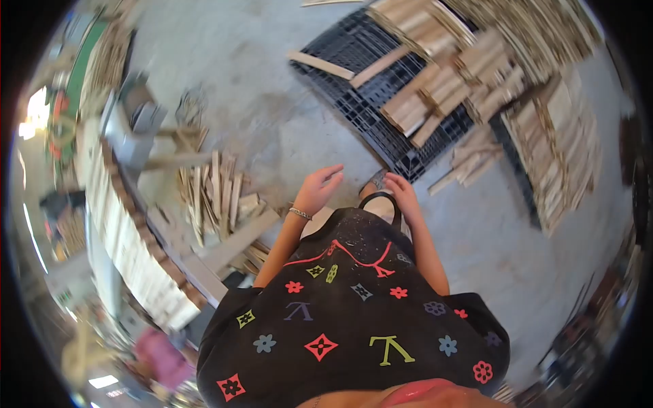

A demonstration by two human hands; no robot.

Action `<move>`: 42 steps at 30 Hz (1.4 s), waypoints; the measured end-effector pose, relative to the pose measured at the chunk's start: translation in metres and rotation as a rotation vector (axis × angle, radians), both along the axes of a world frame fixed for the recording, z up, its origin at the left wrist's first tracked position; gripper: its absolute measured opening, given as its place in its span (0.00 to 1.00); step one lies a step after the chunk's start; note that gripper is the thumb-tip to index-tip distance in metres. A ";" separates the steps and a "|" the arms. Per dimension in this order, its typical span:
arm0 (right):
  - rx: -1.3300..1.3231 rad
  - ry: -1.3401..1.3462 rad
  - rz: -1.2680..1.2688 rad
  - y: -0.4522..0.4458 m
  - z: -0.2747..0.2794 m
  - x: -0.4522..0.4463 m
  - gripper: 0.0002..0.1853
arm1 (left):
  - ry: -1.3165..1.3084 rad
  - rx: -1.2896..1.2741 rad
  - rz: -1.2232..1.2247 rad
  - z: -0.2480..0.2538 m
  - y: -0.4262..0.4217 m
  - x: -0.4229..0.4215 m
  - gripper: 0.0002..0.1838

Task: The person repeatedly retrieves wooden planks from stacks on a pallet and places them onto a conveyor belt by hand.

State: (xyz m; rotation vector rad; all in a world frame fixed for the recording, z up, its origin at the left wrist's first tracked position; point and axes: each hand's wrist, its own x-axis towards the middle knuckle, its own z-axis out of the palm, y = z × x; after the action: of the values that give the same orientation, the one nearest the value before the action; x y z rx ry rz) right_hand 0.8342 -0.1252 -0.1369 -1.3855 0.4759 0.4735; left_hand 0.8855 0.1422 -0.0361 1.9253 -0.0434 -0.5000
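My left hand (318,190), with a chain bracelet at the wrist, is held out in front of my dark patterned shirt, its fingers apart and nothing in it. On the other side, my right hand (401,192) hangs near a dark strap or loop (378,197) at my front; its fingers are stretched out and it holds nothing. Ahead of the hands lies a black plastic pallet (415,163) on the concrete floor, with wooden boards (408,112) stacked across it.
More stacked boards (554,149) lie at the right. Loose wood strips (218,194) are heaped on the floor at the left, beside a long row of boards (129,251) on a machine or bench. A person in pink (162,357) is at the lower left.
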 end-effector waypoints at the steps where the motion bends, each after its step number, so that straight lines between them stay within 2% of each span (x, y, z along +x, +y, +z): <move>1: -0.020 0.012 -0.053 -0.014 -0.016 0.007 0.21 | 0.094 0.017 -0.015 -0.014 -0.006 0.016 0.24; 4: -0.111 0.057 -0.236 -0.046 -0.065 0.006 0.20 | 0.210 0.221 -0.144 -0.052 -0.013 0.044 0.27; 7: -0.218 0.152 -0.349 -0.072 -0.123 -0.006 0.18 | 0.334 0.381 -0.387 -0.086 -0.009 0.077 0.30; 9: -0.253 0.244 -0.369 -0.083 -0.164 -0.029 0.17 | 0.434 0.379 -0.425 -0.089 -0.023 0.113 0.32; 10: -0.251 0.301 -0.374 -0.084 -0.177 -0.045 0.17 | 0.485 0.378 -0.438 -0.091 -0.028 0.130 0.32; 12: -0.240 0.420 -0.386 -0.081 -0.173 -0.073 0.18 | 0.528 0.312 -0.313 -0.141 -0.027 0.154 0.31; 14: -0.440 0.354 -0.335 -0.075 -0.212 -0.125 0.17 | 0.585 0.221 -0.221 -0.189 -0.032 0.192 0.31; 16: -0.552 0.448 -0.259 -0.072 -0.193 -0.143 0.17 | 0.622 0.277 -0.263 -0.242 -0.043 0.231 0.31; 18: -0.476 0.690 -0.362 -0.074 -0.168 -0.143 0.19 | 0.662 0.308 -0.295 -0.280 -0.045 0.248 0.32; 19: -0.423 0.702 -0.505 -0.072 -0.142 -0.133 0.20 | 0.666 0.303 -0.306 -0.289 -0.051 0.260 0.32; 20: -0.373 0.704 -0.654 -0.073 -0.120 -0.119 0.20 | 0.594 0.307 -0.335 -0.284 -0.062 0.269 0.33; 21: -0.388 0.548 -0.731 -0.074 -0.118 -0.111 0.21 | 0.512 0.302 -0.360 -0.272 -0.077 0.278 0.33; 22: -0.404 0.384 -0.801 -0.079 -0.118 -0.102 0.21 | 0.574 0.209 -0.294 -0.256 -0.088 0.282 0.33; 24: -0.349 0.401 -0.850 -0.111 -0.121 -0.066 0.22 | 0.675 0.015 -0.155 -0.228 -0.119 0.298 0.32; 26: -0.208 0.751 -0.803 -0.186 -0.110 -0.012 0.25 | 0.717 0.031 -0.099 -0.241 -0.146 0.314 0.31; 27: -0.293 0.676 -0.812 -0.219 -0.097 0.025 0.28 | 0.742 0.040 -0.036 -0.252 -0.163 0.317 0.30; 29: -0.432 0.647 -0.495 -0.308 -0.145 0.061 0.22 | 0.816 0.087 -0.069 -0.273 -0.207 0.326 0.30; 31: -0.555 0.271 -0.450 -0.380 -0.216 0.103 0.23 | 0.884 0.071 -0.101 -0.303 -0.256 0.325 0.30; 32: -0.475 0.255 -0.489 -0.407 -0.240 0.132 0.24 | 0.900 0.031 -0.119 -0.313 -0.287 0.324 0.31; 33: -0.402 0.219 -0.530 -0.435 -0.267 0.171 0.25 | 0.861 -0.080 0.019 -0.316 -0.331 0.320 0.31; 35: -0.292 0.257 -0.552 -0.477 -0.300 0.253 0.26 | 0.890 -0.158 0.133 -0.372 -0.418 0.329 0.33; 37: -0.293 0.292 -0.343 -0.518 -0.303 0.332 0.28 | 0.833 -0.217 0.179 -0.406 -0.502 0.340 0.33; 38: -0.351 0.046 -0.481 -0.525 -0.346 0.357 0.30 | 0.811 -0.233 0.199 -0.426 -0.546 0.351 0.33; 39: -0.252 0.034 -0.454 -0.539 -0.350 0.385 0.35 | 0.820 -0.342 0.296 -0.436 -0.579 0.364 0.35; 40: -0.266 0.062 -0.518 -0.543 -0.365 0.409 0.40 | 0.827 -0.456 0.394 -0.447 -0.612 0.376 0.37; 41: -0.096 0.038 -0.489 -0.552 -0.340 0.431 0.46 | 0.830 -0.570 0.486 -0.458 -0.644 0.389 0.39; 42: -0.077 0.061 -0.566 -0.555 -0.368 0.450 0.53 | 0.704 -0.569 0.567 -0.455 -0.678 0.402 0.44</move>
State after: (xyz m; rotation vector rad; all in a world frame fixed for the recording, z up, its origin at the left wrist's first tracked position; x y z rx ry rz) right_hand 1.2847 -0.6806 -0.5052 -1.2424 0.9090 0.0343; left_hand 1.2873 -0.5356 -0.4911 1.0594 0.7191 -0.6582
